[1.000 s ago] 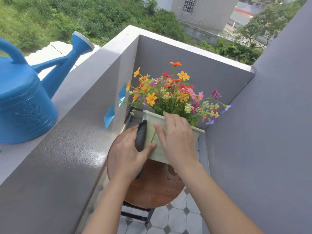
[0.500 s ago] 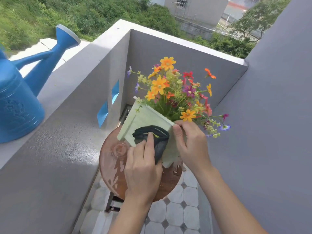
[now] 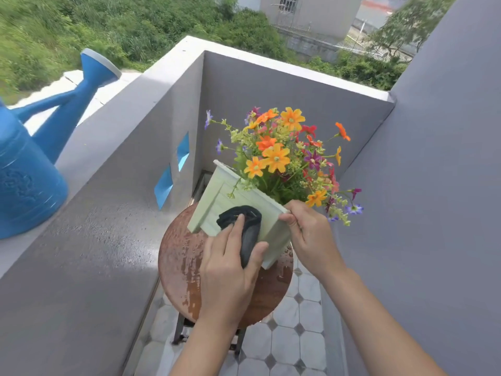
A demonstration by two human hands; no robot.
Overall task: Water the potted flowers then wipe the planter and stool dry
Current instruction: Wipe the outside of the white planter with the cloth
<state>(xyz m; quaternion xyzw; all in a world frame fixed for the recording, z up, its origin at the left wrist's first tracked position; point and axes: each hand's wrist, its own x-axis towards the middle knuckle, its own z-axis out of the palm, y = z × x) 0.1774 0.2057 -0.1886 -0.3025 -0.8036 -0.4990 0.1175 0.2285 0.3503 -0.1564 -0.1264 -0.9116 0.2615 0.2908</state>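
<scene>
A pale green rectangular planter [image 3: 217, 196] full of orange, red and purple flowers [image 3: 282, 156] is tilted above a round brown stool [image 3: 176, 261] whose top is wet. My right hand [image 3: 311, 234] grips the planter's near corner rim. My left hand [image 3: 230, 264] presses a dark cloth [image 3: 246, 226] against the planter's side. The stool's dark legs show below on the tiled floor.
A blue watering can [image 3: 29, 175] stands on the grey parapet ledge [image 3: 103, 218] at the left. Grey walls [image 3: 433, 185] close in the narrow balcony corner on the right and back. White tiles [image 3: 292, 346] cover the floor.
The planter has been turned and tilted on the stool, with another side now facing me. My left hand moved the cloth onto that side; my right hand shifted to the corner rim.
</scene>
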